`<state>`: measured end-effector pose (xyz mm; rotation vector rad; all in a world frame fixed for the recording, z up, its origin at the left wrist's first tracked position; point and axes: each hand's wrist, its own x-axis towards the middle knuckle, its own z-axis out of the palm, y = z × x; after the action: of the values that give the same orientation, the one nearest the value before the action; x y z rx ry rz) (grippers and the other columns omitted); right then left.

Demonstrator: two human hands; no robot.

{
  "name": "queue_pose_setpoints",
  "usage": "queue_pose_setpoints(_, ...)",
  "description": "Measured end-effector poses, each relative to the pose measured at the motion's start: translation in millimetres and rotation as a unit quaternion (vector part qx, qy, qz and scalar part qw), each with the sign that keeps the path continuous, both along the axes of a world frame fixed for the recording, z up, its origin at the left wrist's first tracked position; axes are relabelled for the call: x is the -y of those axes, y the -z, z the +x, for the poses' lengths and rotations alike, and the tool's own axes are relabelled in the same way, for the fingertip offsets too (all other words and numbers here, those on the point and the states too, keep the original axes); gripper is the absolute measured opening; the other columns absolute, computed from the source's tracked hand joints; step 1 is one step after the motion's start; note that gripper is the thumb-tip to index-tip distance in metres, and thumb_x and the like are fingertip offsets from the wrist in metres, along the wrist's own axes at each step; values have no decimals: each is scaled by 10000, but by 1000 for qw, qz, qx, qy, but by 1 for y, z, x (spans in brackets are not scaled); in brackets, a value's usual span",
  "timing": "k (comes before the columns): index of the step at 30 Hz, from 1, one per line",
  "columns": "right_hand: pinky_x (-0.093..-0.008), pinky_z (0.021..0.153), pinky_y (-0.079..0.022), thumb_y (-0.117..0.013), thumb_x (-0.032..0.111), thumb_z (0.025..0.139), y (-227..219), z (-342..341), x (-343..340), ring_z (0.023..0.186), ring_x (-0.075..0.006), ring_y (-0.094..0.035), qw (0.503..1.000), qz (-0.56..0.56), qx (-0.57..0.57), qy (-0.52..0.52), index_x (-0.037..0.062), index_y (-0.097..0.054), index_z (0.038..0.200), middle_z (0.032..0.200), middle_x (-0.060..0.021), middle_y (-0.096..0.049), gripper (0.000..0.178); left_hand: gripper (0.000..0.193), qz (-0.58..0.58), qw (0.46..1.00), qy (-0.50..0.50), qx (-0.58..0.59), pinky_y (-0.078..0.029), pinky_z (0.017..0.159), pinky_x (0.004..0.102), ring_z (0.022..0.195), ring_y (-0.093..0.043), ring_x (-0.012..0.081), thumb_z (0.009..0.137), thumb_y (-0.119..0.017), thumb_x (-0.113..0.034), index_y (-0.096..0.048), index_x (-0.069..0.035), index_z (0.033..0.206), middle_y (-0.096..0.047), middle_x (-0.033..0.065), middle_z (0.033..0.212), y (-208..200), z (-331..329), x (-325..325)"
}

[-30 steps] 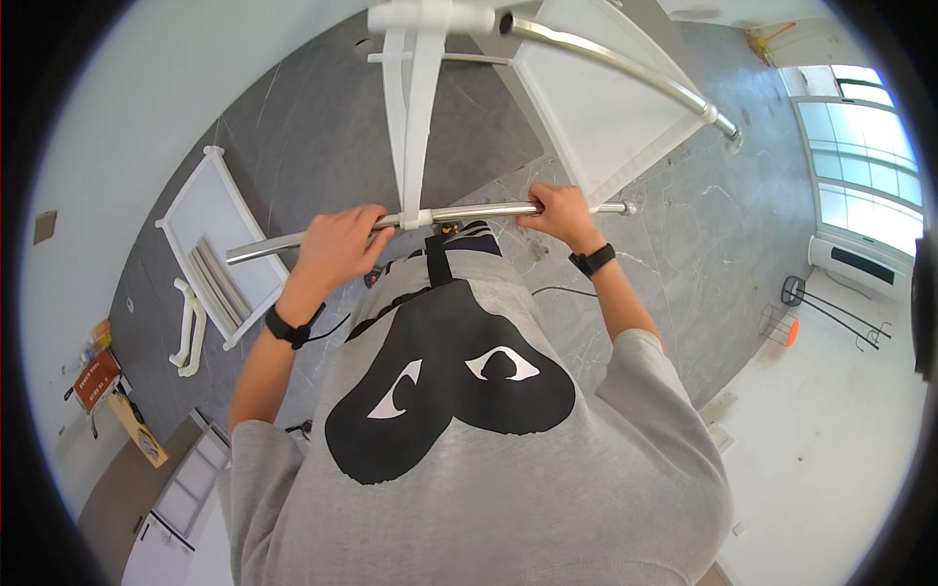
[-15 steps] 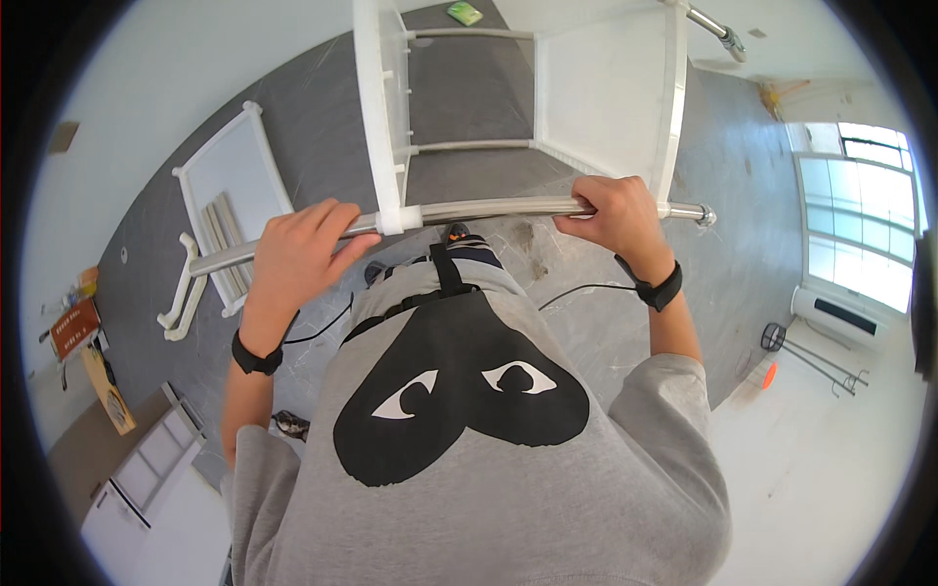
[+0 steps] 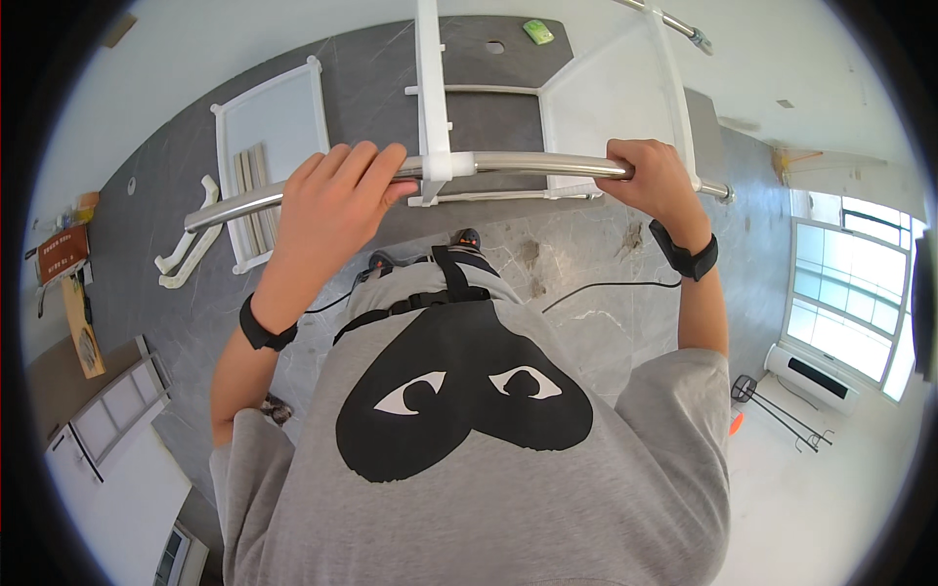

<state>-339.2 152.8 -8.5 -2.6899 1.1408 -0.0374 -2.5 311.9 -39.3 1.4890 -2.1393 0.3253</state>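
Both my hands grip a long shiny metal tube (image 3: 532, 162) that runs from side to side in front of me. My left hand (image 3: 337, 200) is closed over it, left of a white plastic sleeve on a narrow upright white frame (image 3: 431, 83). My right hand (image 3: 660, 181) is wrapped around the tube near its right end, beside a wide white panel (image 3: 620, 107). The tube's left end sticks out past my left hand. Beyond it, a thinner metal crossbar (image 3: 493, 90) spans between the frame and the panel. My palms' contact with the tube is hidden.
Left on the grey floor lies another white panel (image 3: 293, 109) with several loose tubes (image 3: 257, 190) on it. Beside it is a white plastic end piece (image 3: 188, 237). A green packet (image 3: 537, 32) lies at the far side. A black cable (image 3: 611, 284) trails near my right wrist.
The tube and both hands have moved up and away from my body, with the white frame shifting right in the picture. Both hands keep their hold. The whole view has shifted a little.
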Motion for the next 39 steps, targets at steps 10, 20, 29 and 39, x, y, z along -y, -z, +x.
queue_pose_setpoints(10, -402, 504, -418, -747, 258, 707, 0, 9, -8, 476, -343, -488, 998, -23, -22, 61, 16, -589, 584, 499, -143, -505, 314, 358, 209, 976, -28, 43, -431, 487, 378, 509, -562, 272, 1038, -522, -378, -621, -67, 893, -596, 86, 624, 8, 27, 23)
queue_pose_setpoints(20, -389, 509, -440, -753, 280, 703, 12, 7, -11, 485, -346, -512, 993, -93, 9, 72, 51, -609, 585, 503, -131, -518, 295, 351, 259, 965, -15, 31, -485, 605, 403, 607, -616, 280, 1024, -507, -381, -620, -49, 1031, -632, 73, 685, 4, 31, 20)
queue_pose_setpoints(29, -393, 511, -430, -766, 314, 703, 17, 3, -14, 498, -333, -518, 989, -128, 22, 70, 49, -591, 587, 508, -118, -522, 338, 357, 15, 981, -164, -102, -448, 562, 407, 605, -585, 288, 984, -602, -339, -601, -72, 746, -575, 68, 687, 18, 101, -27)
queue_pose_setpoints(39, -384, 513, -435, -774, 315, 693, 16, 6, -16, 484, -318, -519, 989, -124, 30, 77, 57, -623, 597, 498, -104, -519, 314, 480, 244, 947, -142, -155, -444, 539, 382, 528, -563, 346, 988, -520, -302, -607, 38, 660, -583, 176, 564, 1, 126, -4)
